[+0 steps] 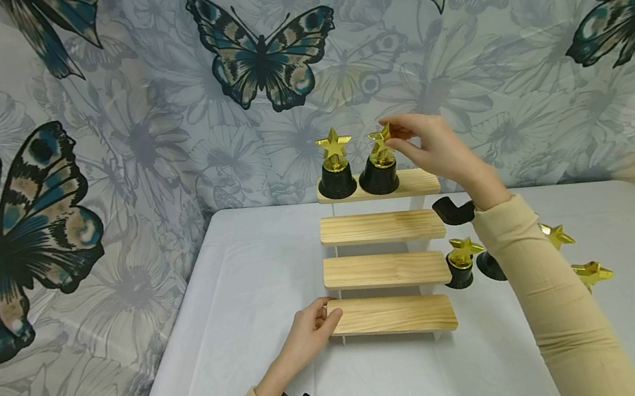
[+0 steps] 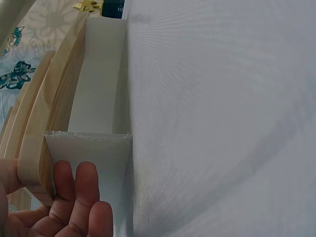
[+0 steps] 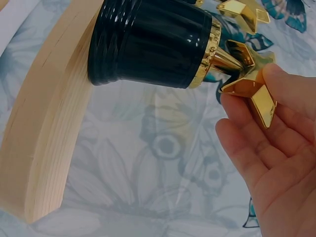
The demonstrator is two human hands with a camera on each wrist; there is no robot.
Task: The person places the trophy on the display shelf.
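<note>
A stepped display stand point(image 1: 381, 227) with several pale wooden shelves rises on the table. My right hand point(image 1: 432, 142) pinches the gold star of a small trophy point(image 1: 379, 176) by its right point. The trophy's black base is on the top shelf point(image 3: 44, 103), leaning slightly; whether all of it touches the wood I cannot tell. Left of it, a matching star trophy point(image 1: 337, 179) stands upright on the same shelf. My left hand point(image 1: 307, 331) holds the left end of the lowest shelf point(image 2: 37, 158), thumb on one face and fingers on the other.
Right of the stand, a star trophy point(image 1: 461, 270) stands on the white-covered table point(image 1: 233, 294). More gold stars point(image 1: 592, 272) show there, partly behind my right sleeve point(image 1: 546, 286). A butterfly-patterned cloth point(image 1: 154, 113) hangs close behind the top shelf.
</note>
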